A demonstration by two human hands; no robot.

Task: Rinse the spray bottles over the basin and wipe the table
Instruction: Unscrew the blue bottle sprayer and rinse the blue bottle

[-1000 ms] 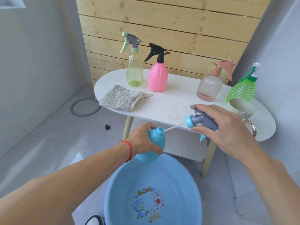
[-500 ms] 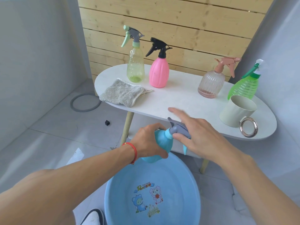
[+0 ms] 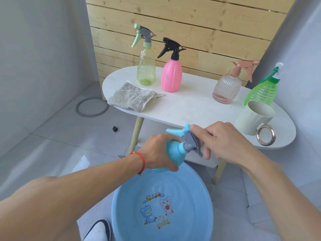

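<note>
My left hand [image 3: 159, 153] grips the round body of a blue spray bottle [image 3: 173, 152] held tilted above the blue basin [image 3: 121, 202]. My right hand [image 3: 224, 140] pinches its grey and blue spray head [image 3: 190, 139], which sits on the bottle's neck with the trigger pointing up and left. On the white oval table [image 3: 191, 108] stand a yellow-green bottle [image 3: 146, 66], a pink bottle [image 3: 171, 73], a clear ribbed bottle with a pink head [image 3: 226, 87] and a green bottle [image 3: 262, 92]. A grey cloth [image 3: 132, 99] lies at the table's left end.
A cream mug [image 3: 254, 118] with a metal ring handle [image 3: 265, 137] stands at the table's right front. A grey ring [image 3: 92, 106] and a small black cube [image 3: 115, 128] lie on the tiled floor at left. My shoe [image 3: 99, 230] is beside the basin.
The spray head was out of the bottle with its tube showing; my right hand brought it back onto the neck and has turned it, so the trigger points up now.
</note>
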